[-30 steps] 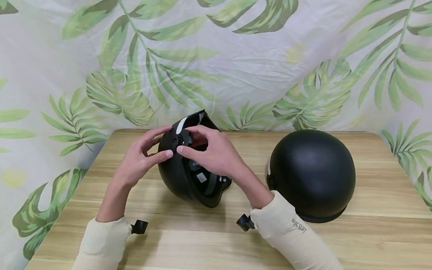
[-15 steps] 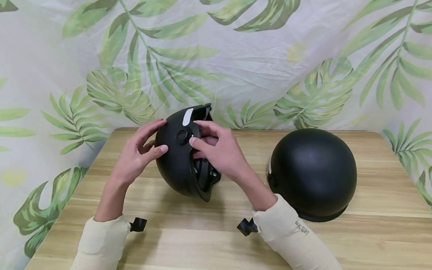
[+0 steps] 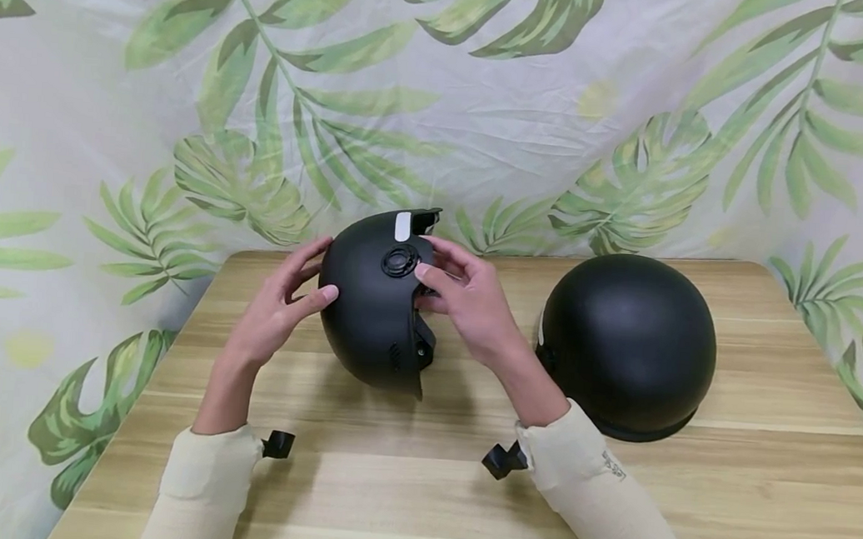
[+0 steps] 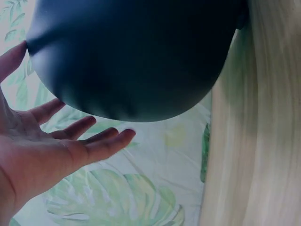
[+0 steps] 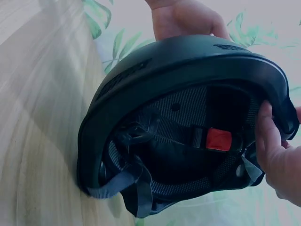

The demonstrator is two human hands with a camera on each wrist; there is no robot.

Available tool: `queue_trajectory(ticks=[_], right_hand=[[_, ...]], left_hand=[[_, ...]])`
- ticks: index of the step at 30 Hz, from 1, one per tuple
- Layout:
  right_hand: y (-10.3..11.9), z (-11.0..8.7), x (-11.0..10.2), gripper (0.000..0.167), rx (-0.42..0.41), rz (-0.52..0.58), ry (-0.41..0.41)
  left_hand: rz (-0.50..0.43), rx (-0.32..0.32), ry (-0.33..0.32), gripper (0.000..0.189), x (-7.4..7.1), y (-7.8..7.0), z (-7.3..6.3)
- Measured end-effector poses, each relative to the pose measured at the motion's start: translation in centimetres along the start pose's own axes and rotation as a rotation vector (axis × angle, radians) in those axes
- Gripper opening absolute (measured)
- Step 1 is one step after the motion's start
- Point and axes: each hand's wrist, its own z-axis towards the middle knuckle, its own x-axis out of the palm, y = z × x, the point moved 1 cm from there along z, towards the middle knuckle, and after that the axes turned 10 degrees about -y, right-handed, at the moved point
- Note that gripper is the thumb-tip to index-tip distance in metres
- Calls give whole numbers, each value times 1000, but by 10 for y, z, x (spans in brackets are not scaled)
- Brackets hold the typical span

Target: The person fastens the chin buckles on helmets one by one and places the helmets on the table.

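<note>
A black helmet stands tilted on its side over the wooden table, its opening turned to the right. My right hand pinches its rim beside a round black knob, fingers inside and thumb outside. At the crown, my left hand touches the shell with thumb and fingertips; the left wrist view shows its fingers spread and fairly straight. The right wrist view looks into the helmet: grey straps, a red buckle piece and ribbed lining. A white patch marks the shell above the knob.
A second black helmet sits crown up on the table, to the right of my right wrist. Behind the table's far edge hangs a leaf-patterned cloth. Small black camera mounts stick out from both sleeves.
The held helmet has turned so its opening faces further right, hiding the inside from the head view and showing the side knob. My right hand has moved right with the rim.
</note>
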Motion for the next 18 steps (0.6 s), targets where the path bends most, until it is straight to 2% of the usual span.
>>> queue_trajectory(ticks=[6, 11, 18], right_hand=[[-1, 0, -4, 47, 8, 32, 16], [-3, -1, -6, 48, -6, 64, 30], [-7, -3, -9, 51, 25, 147, 19]], left_hand=[[-52, -19, 35, 69, -3, 9, 2], [-73, -11, 51, 70, -2, 8, 2], [-127, -11, -2, 71, 0, 3, 2]])
